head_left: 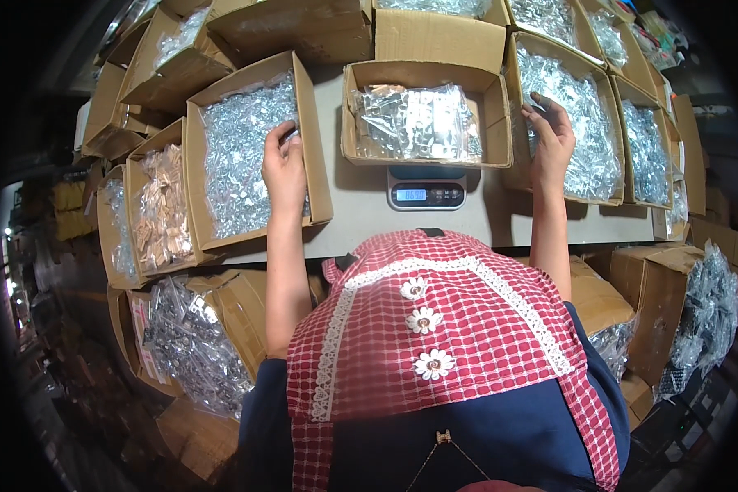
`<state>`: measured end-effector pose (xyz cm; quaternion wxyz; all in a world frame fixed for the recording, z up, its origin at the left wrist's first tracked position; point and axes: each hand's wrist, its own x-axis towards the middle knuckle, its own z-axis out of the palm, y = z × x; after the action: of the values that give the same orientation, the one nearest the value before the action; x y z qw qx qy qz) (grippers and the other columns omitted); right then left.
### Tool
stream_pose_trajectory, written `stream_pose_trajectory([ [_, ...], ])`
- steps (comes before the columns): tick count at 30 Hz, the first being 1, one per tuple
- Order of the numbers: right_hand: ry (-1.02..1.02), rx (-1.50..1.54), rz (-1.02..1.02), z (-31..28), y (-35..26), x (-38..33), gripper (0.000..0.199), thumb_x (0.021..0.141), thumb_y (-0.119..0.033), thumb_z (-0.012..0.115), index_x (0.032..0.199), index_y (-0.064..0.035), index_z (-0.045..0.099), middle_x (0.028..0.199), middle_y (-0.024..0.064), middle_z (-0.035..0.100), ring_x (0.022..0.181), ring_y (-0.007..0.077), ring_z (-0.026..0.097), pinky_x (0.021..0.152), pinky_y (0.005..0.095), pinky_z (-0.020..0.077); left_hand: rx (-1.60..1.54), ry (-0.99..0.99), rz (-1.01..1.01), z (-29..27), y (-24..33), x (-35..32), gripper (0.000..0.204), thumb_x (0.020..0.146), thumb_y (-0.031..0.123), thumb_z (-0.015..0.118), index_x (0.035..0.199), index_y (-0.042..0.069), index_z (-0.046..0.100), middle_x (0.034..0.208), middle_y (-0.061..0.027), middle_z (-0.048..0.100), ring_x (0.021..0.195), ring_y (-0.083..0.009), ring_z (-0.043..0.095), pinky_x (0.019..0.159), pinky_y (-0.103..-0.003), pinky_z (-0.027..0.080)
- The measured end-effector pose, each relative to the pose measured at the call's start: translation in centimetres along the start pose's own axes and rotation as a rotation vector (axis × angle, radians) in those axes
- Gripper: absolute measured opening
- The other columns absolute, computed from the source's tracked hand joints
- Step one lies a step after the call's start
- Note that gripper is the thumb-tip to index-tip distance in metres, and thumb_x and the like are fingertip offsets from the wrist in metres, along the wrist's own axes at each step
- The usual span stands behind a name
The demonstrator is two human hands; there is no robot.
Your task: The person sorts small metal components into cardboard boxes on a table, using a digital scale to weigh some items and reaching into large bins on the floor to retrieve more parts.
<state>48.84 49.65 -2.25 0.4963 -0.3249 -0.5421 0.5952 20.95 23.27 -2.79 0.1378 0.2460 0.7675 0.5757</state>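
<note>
My left hand (pixel 285 168) is over the right side of a long cardboard box (pixel 316 184) full of small bagged metal parts (pixel 246 156). Its fingers are bent, with a gap to the thumb, and I see nothing in them. On the right, my right hand (pixel 553 143) is raised over the left side of another box of bagged silvery parts (pixel 574 123), fingers curved and apart, also holding nothing visible. Between the hands, a shallow cardboard box (pixel 426 158) with clear bags of metal pieces (pixel 418 119) rests on a digital scale (pixel 426 195) with a lit display.
Several more open boxes of bagged parts ring the grey table (pixel 361 217), including one with copper-coloured pieces (pixel 162 205). Below the table's edge, a carton of bagged parts (pixel 197 332) stands at left and another carton (pixel 652 275) at right.
</note>
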Motion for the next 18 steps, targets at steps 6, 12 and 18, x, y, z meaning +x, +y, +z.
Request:
stream_pose_trajectory([
  [6,0.006,-0.014,0.003,0.11,-0.12,-0.05,0.028,0.086,0.005,0.054,0.114,0.0076,0.056,0.107,0.0136,0.063,0.096,0.0188,0.063,0.087,0.0291,0.0495,0.028,-0.004,-0.002,0.03,0.01,0.07,0.031,0.093,0.011,0.051,0.122,0.0,0.053,0.104,-0.0162,0.066,0.093,-0.018,0.064,0.083,-0.03,0.049],
  [12,0.014,-0.015,0.001,-0.02,0.05,0.04,0.028,0.086,0.004,0.053,0.114,0.0074,0.056,0.107,0.0136,0.063,0.095,0.0187,0.063,0.086,0.0292,0.0497,0.01,0.002,-0.009,0.12,-0.01,0.06,0.031,0.093,0.011,0.051,0.122,0.0,0.053,0.102,-0.0156,0.067,0.091,-0.0169,0.064,0.081,-0.029,0.049],
  [18,0.023,0.002,0.005,-0.2,0.27,0.2,0.028,0.086,0.004,0.053,0.113,0.0074,0.057,0.108,0.0134,0.063,0.094,0.0185,0.064,0.085,0.0293,0.0501,0.005,0.0,-0.019,0.28,0.4,-0.08,0.03,0.093,0.01,0.05,0.121,0.0,0.053,0.101,-0.0144,0.067,0.09,-0.0157,0.064,0.08,-0.029,0.049],
])
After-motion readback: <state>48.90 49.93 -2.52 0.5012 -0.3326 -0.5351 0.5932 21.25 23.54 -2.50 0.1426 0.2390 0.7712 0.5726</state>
